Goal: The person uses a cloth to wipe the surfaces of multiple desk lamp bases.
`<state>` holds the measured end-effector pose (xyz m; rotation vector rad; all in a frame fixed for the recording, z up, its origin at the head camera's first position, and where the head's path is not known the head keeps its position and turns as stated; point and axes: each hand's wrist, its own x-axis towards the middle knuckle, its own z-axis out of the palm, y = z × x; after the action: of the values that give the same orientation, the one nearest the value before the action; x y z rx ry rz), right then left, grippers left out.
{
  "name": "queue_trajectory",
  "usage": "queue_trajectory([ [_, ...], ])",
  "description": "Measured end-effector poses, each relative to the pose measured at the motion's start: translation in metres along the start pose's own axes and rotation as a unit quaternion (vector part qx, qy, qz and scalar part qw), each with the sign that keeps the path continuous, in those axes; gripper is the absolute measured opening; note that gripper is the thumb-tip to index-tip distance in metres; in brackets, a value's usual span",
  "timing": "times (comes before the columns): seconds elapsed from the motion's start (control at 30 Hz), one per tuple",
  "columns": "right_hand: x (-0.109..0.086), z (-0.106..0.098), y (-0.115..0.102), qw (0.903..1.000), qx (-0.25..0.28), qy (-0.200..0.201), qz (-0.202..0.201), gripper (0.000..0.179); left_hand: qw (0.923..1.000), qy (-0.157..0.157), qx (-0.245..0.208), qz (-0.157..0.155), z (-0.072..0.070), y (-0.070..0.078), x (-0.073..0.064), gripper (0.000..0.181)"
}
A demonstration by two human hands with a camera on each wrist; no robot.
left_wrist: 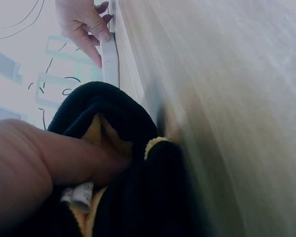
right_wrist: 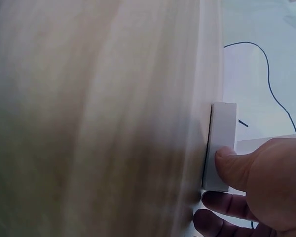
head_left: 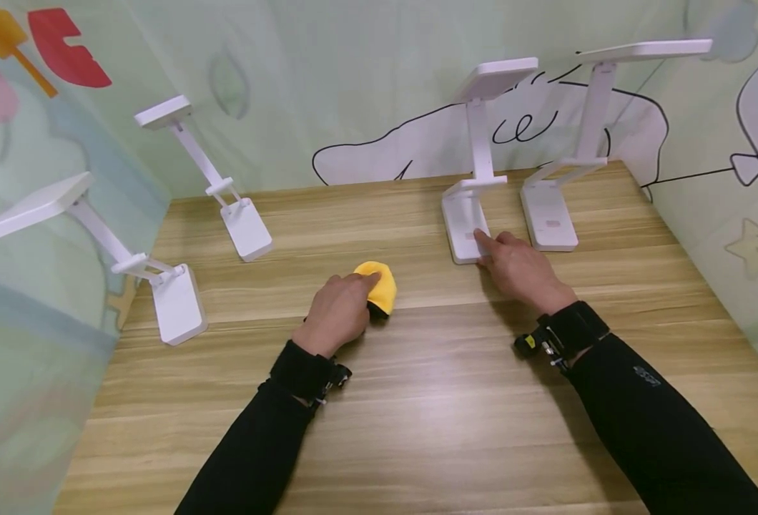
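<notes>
In the head view, my left hand (head_left: 339,313) holds a folded yellow and black cloth (head_left: 384,287) low over the wooden table, its index finger stretched along the yellow side. The left wrist view shows the cloth's thick black folds (left_wrist: 106,98), with yellow lining and a small white tag (left_wrist: 82,194). My right hand (head_left: 522,270) grips the near right corner of a white desk lamp's base (head_left: 463,218). Its index finger lies on top by a small marking, while the thumb presses the base's side (right_wrist: 223,128) in the right wrist view. This lamp stands upright, its head (head_left: 498,77) raised.
Another white lamp (head_left: 549,214) stands close to the right of the gripped one. Two more, a back-left lamp (head_left: 247,229) and a front-left lamp (head_left: 179,304), stand with heads raised. Printed fabric walls (head_left: 276,86) border the table (head_left: 443,429) at back and sides.
</notes>
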<state>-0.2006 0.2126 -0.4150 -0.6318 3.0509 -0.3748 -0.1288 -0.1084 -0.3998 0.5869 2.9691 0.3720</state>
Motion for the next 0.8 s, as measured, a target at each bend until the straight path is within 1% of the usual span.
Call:
queue_trajectory([
  [0.07,0.0,0.001,0.0,1.0,0.003,0.001,0.002,0.055,1.0,0.004,0.001,-0.002,0.001,0.001,-0.001,0.055],
  [0.2,-0.001,0.002,0.002,1.0,0.003,0.009,-0.001,0.056,0.9996,-0.009,-0.014,-0.024,0.001,0.004,-0.004,0.062],
  [0.33,-0.004,0.004,0.005,0.9999,0.004,0.015,-0.004,0.054,0.9976,-0.026,-0.025,-0.059,0.003,0.006,-0.009,0.073],
  [0.47,-0.01,0.005,0.006,0.9997,-0.004,0.021,-0.008,0.051,0.9953,-0.024,-0.028,-0.09,0.004,0.007,-0.013,0.076],
  [0.6,-0.015,0.002,0.001,0.9997,-0.01,0.021,0.006,0.052,0.9952,-0.013,-0.031,-0.092,0.002,0.003,-0.011,0.074],
  [0.7,-0.019,-0.002,-0.006,0.9993,0.004,0.028,0.024,0.055,0.9934,0.011,-0.06,-0.097,0.0,-0.003,-0.008,0.073],
  [0.77,-0.022,-0.006,-0.011,0.9984,0.02,0.042,0.031,0.056,0.9876,0.029,-0.107,-0.111,0.0,-0.008,-0.007,0.073],
  [0.8,-0.024,-0.008,-0.013,0.9975,0.033,0.053,0.032,0.056,0.9828,0.038,-0.138,-0.118,0.0,-0.01,-0.006,0.074],
])
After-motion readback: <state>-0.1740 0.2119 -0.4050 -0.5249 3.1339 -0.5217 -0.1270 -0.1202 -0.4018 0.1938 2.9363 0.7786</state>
